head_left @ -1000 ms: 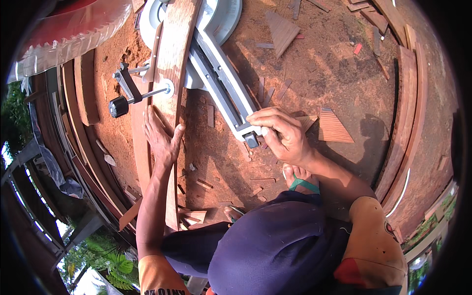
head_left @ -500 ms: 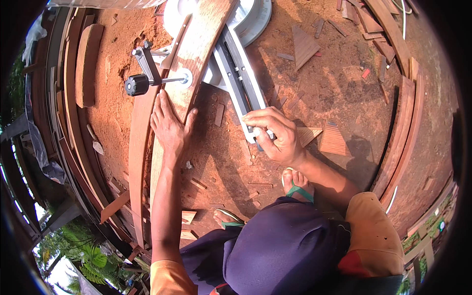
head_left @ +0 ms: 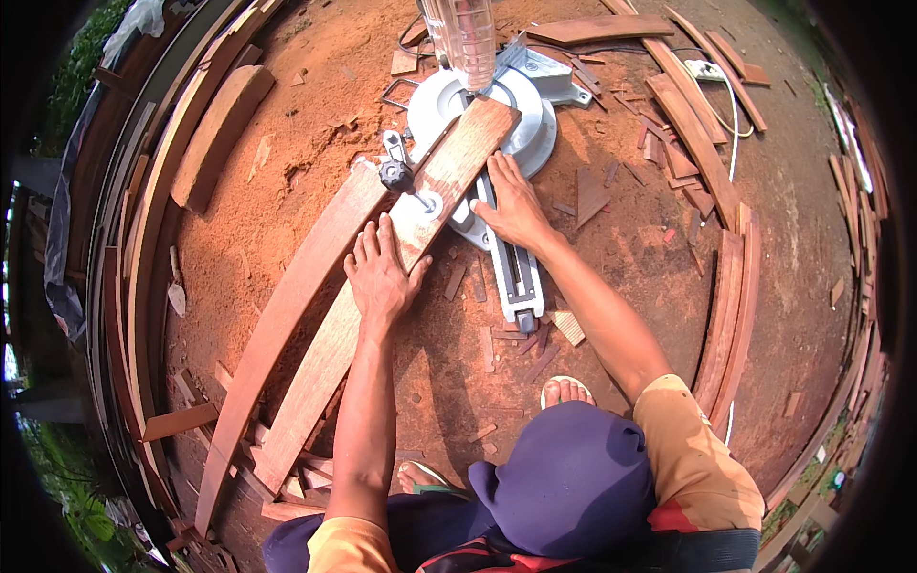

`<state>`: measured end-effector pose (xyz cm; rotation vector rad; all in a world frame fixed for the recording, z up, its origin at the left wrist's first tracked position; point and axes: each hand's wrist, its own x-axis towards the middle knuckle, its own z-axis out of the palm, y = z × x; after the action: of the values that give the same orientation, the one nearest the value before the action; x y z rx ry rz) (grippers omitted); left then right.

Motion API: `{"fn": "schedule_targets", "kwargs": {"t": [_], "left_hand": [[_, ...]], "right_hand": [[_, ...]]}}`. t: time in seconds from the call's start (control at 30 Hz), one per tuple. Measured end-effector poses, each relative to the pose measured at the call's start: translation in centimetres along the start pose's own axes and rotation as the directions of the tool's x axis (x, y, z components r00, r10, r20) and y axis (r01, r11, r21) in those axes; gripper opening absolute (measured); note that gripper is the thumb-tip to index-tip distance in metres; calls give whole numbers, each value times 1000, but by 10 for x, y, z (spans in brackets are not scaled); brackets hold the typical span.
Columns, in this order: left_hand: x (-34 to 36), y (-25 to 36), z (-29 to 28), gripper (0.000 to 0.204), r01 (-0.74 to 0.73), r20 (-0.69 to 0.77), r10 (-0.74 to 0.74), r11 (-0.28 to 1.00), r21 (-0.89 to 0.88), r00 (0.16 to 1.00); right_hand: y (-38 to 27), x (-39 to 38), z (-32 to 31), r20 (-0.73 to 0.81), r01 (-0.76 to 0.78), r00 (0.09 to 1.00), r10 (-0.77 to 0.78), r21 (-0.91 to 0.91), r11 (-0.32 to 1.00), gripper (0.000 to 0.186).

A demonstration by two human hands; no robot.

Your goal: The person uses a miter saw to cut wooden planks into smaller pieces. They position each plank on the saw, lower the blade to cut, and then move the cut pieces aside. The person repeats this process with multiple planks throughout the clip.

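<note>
A long wooden plank (head_left: 320, 368) lies slantwise across the round grey base (head_left: 543, 143) of a miter saw. My left hand (head_left: 382, 282) rests on the plank with its fingers spread, just below the clamp. That clamp has a black knob (head_left: 394, 174) and a round metal foot pressing on the plank's top. Against the plank's right edge, near its far end, lies my right hand (head_left: 518, 205), fingers stretched out and thumb over the saw's metal arm (head_left: 516, 277). A clear guard (head_left: 463, 43) hangs above the plank's far end.
A second plank (head_left: 287, 315) lies left of the first. Stacked boards (head_left: 143, 248) line the left side; more boards (head_left: 726, 315) lie at right. A trowel (head_left: 177, 291) lies on the sawdust-covered ground. Wood offcuts (head_left: 592, 196) are scattered right of the saw, near a white cable (head_left: 734, 143).
My right hand has left the near end of the saw's arm and moved forward to the plank's edge, its fingers straightening. My left hand stays on the plank. The view has shifted.
</note>
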<state>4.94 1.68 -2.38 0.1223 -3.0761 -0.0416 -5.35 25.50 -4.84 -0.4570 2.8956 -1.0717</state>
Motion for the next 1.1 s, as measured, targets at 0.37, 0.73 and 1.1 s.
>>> {"fn": "schedule_targets", "kwargs": {"t": [0.37,0.73,1.1], "left_hand": [[-3,-1,-9,105,34,53,-29,994,-108,998],[-16,-15,4,93,-43,-156,36,998,-40,987],[6,13,12,68,-134,-67,131,990,-40,989]], "right_hand": [[0,1,14,90,6,996,7,-150,989,112],[-138,23,-98,125,595,801,-586,-54,802,60],[-170,56,-93,278,418,908,-312,-632,653,60]]}}
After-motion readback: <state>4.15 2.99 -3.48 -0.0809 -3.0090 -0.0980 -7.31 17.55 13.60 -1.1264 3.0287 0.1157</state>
